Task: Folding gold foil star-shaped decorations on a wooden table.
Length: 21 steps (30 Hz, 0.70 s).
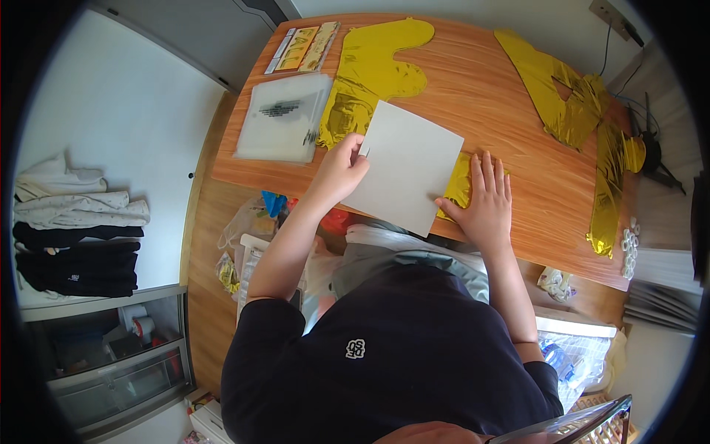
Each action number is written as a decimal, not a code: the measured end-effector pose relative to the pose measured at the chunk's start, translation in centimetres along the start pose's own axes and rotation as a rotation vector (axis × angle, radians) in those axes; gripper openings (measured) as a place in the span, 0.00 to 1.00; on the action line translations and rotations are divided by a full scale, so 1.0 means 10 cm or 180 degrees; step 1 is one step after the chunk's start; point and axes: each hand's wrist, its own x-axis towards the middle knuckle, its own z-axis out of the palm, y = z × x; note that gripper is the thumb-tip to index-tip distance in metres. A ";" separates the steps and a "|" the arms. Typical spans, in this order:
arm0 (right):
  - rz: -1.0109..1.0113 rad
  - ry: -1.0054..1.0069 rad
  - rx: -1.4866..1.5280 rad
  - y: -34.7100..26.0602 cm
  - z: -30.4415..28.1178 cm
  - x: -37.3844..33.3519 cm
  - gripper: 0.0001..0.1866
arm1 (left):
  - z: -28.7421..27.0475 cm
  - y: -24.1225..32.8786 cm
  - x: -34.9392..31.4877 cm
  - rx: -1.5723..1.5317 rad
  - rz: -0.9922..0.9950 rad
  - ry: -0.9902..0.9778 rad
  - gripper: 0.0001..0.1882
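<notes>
My left hand (pixel 346 166) is closed on the left edge of a pale grey square card (pixel 407 163), tilted over the table's near edge. My right hand (pixel 482 198) lies spread flat, pressing on gold foil (pixel 460 186) that shows between its thumb and fingers. The card covers part of that foil; its full shape is hidden. Beyond my left hand lies a flat gold foil balloon (pixel 373 55) with a bumpy outline. Another, an A-shaped foil balloon (pixel 551 92), is at the far right, with a long foil balloon (pixel 608 192) nearer the right edge.
Clear plastic bags (pixel 281 122) are stacked on the left of the wooden table (pixel 473 81), below a printed package (pixel 303 48). Small white rolls (pixel 630 248) line its right edge. Folded clothes (pixel 81 222) are at far left. A white bin (pixel 573 325) stands below the table.
</notes>
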 end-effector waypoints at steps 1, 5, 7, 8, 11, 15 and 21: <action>0.0006 -0.0008 -0.0001 -0.01 0.00 0.00 0.60 | -0.02 0.01 0.00 -0.0238 -0.0235 -0.0102 0.12; -0.0003 0.0035 0.0012 0.00 0.02 0.00 0.60 | 0.00 0.04 -0.03 -0.0144 -0.0199 -0.0058 0.14; 0.0014 -0.0004 0.0007 0.00 0.01 0.00 0.60 | 0.01 0.11 -0.05 -0.0095 -0.0246 0.0006 0.16; 0.0009 -0.0003 0.0007 0.00 0.01 -0.01 0.60 | 0.03 0.11 -0.06 -0.0095 -0.0247 0.0011 0.16; 0.0012 0.0016 -0.0016 -0.01 0.01 -0.02 0.60 | 0.07 0.12 -0.08 0.0067 -0.0071 0.0182 0.18; 0.0005 -0.0021 -0.0031 0.00 0.02 -0.01 0.60 | 0.10 0.00 -0.10 -0.0019 0.0060 0.0245 0.20; 0.0032 -0.0038 -0.0041 0.00 0.01 -0.01 0.60 | 0.01 -0.03 -0.08 0.0016 0.0272 0.0248 0.20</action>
